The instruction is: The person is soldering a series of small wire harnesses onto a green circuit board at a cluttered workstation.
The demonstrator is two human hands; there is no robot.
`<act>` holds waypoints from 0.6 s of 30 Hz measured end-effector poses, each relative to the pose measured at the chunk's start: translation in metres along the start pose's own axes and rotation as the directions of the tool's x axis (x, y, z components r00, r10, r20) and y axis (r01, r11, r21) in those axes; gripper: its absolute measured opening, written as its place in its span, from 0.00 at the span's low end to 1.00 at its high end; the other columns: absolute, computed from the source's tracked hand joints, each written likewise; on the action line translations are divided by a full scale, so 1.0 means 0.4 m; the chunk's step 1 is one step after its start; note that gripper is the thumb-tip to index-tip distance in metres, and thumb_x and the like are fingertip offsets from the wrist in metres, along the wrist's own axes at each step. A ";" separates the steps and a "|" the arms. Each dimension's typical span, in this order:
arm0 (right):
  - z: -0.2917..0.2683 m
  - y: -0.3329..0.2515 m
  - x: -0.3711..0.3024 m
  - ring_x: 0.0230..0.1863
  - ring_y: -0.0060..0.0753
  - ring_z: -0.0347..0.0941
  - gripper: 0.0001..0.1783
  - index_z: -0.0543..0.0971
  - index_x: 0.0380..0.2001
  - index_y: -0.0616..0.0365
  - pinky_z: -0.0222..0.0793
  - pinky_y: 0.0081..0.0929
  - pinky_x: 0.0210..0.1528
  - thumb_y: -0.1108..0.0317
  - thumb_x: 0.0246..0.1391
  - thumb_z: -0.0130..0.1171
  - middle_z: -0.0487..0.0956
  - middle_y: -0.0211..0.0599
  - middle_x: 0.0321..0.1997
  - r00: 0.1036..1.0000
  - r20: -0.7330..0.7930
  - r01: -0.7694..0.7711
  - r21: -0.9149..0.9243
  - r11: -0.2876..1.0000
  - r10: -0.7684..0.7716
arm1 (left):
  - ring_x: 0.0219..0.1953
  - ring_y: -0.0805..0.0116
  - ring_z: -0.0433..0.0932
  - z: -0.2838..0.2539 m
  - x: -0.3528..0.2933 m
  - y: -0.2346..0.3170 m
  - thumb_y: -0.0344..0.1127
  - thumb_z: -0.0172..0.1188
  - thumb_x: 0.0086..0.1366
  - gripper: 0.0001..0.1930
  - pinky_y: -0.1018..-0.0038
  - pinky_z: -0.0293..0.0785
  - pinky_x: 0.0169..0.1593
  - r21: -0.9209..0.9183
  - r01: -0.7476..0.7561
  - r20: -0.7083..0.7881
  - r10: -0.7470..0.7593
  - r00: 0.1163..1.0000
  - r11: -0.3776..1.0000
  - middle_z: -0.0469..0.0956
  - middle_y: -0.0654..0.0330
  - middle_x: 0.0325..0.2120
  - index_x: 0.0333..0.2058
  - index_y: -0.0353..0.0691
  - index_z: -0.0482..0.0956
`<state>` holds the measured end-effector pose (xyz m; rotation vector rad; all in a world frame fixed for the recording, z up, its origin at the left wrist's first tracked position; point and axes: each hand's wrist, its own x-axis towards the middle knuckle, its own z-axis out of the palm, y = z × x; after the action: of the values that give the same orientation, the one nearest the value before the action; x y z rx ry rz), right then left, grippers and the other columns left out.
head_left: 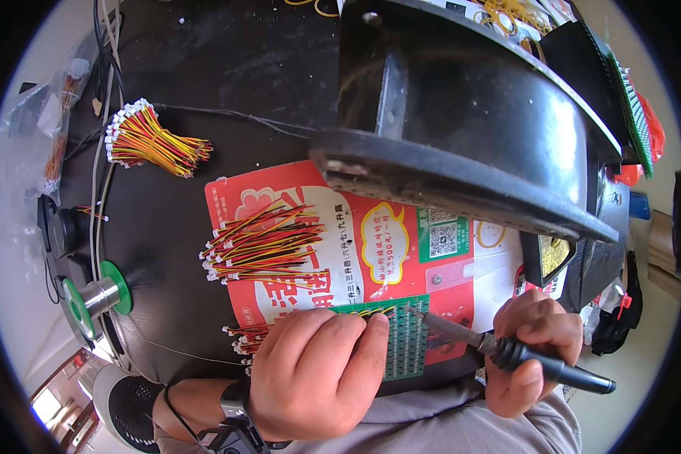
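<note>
A right hand [533,325] clasps a black-handled soldering iron [509,352] above a green board [407,348], the iron's long axis slanting, its grey metal tip pointing upper left. A left hand [314,374] curls over the board, its grip on a yellow wire [382,311] impossible to tell. Printed characters mark the red mat [410,281] on the tabletop [174,219].

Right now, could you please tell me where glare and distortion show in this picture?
Head view: glare streaks the large black casing; the bright patch at lower left looks washed out; the room's edges slant near the black rim; the soldering iron looks reasonably sharp.
</note>
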<state>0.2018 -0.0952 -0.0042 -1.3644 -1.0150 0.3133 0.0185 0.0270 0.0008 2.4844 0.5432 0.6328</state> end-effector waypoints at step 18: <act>-0.015 -0.002 -0.018 0.12 0.28 0.66 0.20 0.71 0.30 0.65 0.62 0.25 0.13 0.60 0.49 0.70 0.70 0.33 0.14 0.991 0.127 0.055 -0.103 0.993 -0.042 | 0.22 0.63 0.73 0.007 -0.006 -0.005 0.17 0.63 0.46 0.13 0.69 0.71 0.26 -0.011 -0.009 -0.022 0.008 1.000 1.000 0.74 0.57 0.24 0.34 0.27 0.82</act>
<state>0.2018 -0.1045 -0.0056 -1.4276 -1.1810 0.3146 0.0175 0.0261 -0.0033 2.4729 0.5361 0.6650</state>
